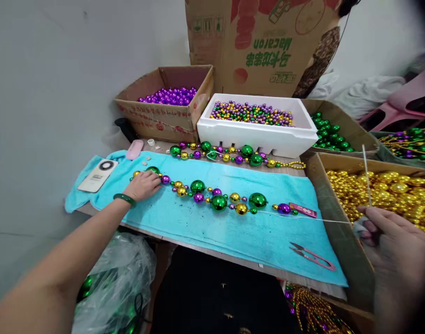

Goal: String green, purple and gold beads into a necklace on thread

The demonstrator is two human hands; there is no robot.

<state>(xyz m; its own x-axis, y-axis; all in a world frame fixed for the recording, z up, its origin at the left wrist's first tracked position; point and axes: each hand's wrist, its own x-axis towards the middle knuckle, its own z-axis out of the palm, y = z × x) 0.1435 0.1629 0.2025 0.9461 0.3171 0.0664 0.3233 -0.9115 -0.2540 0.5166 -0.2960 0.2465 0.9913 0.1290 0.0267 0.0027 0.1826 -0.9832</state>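
A strand of green, gold and purple beads lies doubled in two rows on a turquoise towel. My left hand, with a green bangle at its wrist, is closed over the strand's left end; its fingers hide some beads there. A white string runs from the strand's right end to my right hand. That hand, somewhat blurred, pinches the string above the towel's right side, and a string end stands up from its fingers. A short bead group lies at the upper row's right end.
Thread snips lie at the towel's right. Behind stand a carton of purple beads, a white foam box of mixed beads and a finished-looking strand. A carton of gold beads stands right; a phone lies left.
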